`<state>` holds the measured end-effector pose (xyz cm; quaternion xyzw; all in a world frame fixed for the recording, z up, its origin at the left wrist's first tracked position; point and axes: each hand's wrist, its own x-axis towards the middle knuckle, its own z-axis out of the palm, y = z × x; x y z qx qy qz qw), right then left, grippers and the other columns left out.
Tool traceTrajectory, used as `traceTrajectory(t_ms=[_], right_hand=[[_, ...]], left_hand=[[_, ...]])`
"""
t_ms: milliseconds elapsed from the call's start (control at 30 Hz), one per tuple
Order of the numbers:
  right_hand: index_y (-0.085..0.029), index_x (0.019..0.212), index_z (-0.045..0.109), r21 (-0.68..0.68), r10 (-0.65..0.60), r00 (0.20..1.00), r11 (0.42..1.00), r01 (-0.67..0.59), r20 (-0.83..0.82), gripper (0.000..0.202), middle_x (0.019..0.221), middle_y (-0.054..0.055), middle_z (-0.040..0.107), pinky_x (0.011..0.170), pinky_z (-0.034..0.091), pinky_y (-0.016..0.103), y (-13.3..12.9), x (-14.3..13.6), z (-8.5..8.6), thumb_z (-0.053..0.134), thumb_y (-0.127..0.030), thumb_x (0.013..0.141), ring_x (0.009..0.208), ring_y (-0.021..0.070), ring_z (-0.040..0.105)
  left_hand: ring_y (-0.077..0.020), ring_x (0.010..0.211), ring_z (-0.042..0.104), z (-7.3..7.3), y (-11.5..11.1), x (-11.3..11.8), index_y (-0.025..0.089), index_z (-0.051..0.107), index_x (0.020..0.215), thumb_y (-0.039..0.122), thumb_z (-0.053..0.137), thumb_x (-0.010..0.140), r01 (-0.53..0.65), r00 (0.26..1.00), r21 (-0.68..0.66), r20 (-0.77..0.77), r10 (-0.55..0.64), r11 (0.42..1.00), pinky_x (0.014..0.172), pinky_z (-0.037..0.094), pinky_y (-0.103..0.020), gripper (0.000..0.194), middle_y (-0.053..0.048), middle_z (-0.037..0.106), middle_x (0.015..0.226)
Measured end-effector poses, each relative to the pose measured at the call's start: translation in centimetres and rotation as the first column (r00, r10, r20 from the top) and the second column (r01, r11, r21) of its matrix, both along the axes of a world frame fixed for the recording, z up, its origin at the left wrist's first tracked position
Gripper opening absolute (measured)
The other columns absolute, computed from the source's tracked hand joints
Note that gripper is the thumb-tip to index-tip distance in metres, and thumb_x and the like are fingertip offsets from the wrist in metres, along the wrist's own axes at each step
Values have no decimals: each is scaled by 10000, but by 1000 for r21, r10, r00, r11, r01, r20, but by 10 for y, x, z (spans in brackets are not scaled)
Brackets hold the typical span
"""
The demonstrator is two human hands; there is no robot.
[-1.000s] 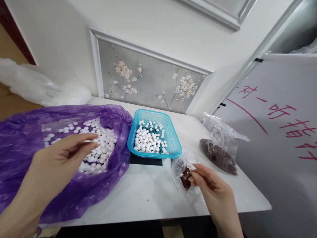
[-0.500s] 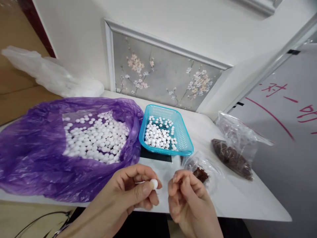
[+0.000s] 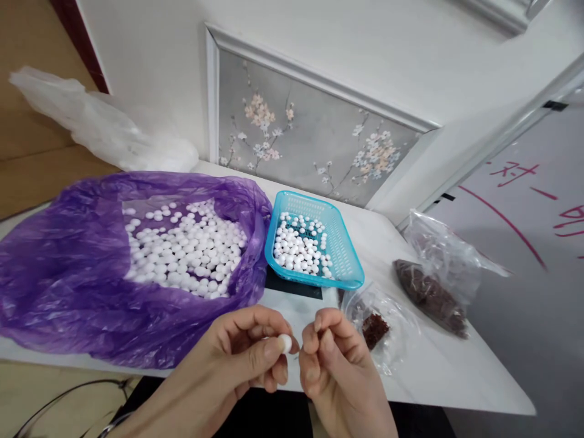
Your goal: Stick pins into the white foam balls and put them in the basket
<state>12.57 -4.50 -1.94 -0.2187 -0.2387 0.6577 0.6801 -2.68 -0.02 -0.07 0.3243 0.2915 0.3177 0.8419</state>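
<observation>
A small white ball point(image 3: 285, 344) is pinched between the thumb and fingers of my left hand point(image 3: 249, 356). Close beside it on the right, my right hand point(image 3: 340, 365) has thumb and index finger pressed together; what they hold, if anything, is too small to make out. Beyond my hands stands a blue basket point(image 3: 349, 258) with many white balls in it. To its left lies an open purple bag point(image 3: 55, 274) full of similar white balls. A clear bag with dark red bits point(image 3: 375, 330) lies just behind my right hand.
Farther right on the white table point(image 3: 479, 377) rests a clear bag of dark brown material point(image 3: 429, 295). White plastic point(image 3: 137, 143) is heaped at the back left. A framed flower panel point(image 3: 310, 121) and a whiteboard point(image 3: 524, 243) stand behind.
My right hand has moved left, closer to the ball in my left hand. More of the dark red bits now shows. The whole view has shifted slightly.
</observation>
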Motion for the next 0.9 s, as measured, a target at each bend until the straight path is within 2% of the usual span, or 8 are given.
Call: traceTrajectory(t_ms=[133, 300, 400, 700, 900], right_hand=[[-213, 887, 740, -12, -37, 999, 999, 37, 30, 120, 734, -2, 747, 450, 501, 85, 1, -1, -1, 651, -271, 942, 493, 38, 655], [-207, 803, 747, -43, -205, 956, 975, 218, 212, 106, 695, -24, 705, 537, 513, 146, -4, -4, 5, 767, -302, 846, 523, 46, 612], [-224, 801, 759, -46, -258, 924, 959, 281, 283, 94, 705, -29, 719, 539, 505, 156, -6, -7, 10, 804, -307, 808, 499, 41, 599], [-241, 878, 765, -29, -219, 936, 971, 236, 277, 79, 787, -25, 757, 600, 533, 175, -6, -7, 10, 802, -250, 810, 579, 62, 642], [-252, 846, 766, 29, -187, 924, 982, 189, 335, 29, 844, -25, 769, 652, 554, 192, -7, 3, 2, 781, -231, 834, 639, 76, 679]], left_hand=[[-74, 593, 573, 0, -1, -1, 202, 780, 827, 295, 806, 777, -5, 1000, 3, 2, 5, 1000, 583, 465, -145, 108, 2, 674, 668], [-76, 611, 600, 1, -4, 2, 188, 782, 830, 231, 804, 781, -9, 998, 6, 63, 9, 1000, 585, 474, -137, 69, -8, 711, 688], [-83, 638, 631, 1, -6, 4, 191, 779, 820, 197, 794, 789, -15, 996, 1, 87, 15, 1000, 607, 488, -143, 35, -11, 741, 713], [-97, 719, 672, 0, -4, 4, 206, 776, 823, 198, 774, 813, -29, 996, 42, 80, 26, 999, 672, 498, -152, 13, -6, 760, 738], [-86, 681, 650, -4, -3, 2, 193, 774, 822, 230, 801, 787, -49, 998, 47, 38, 48, 998, 623, 482, -138, 58, 0, 743, 706]])
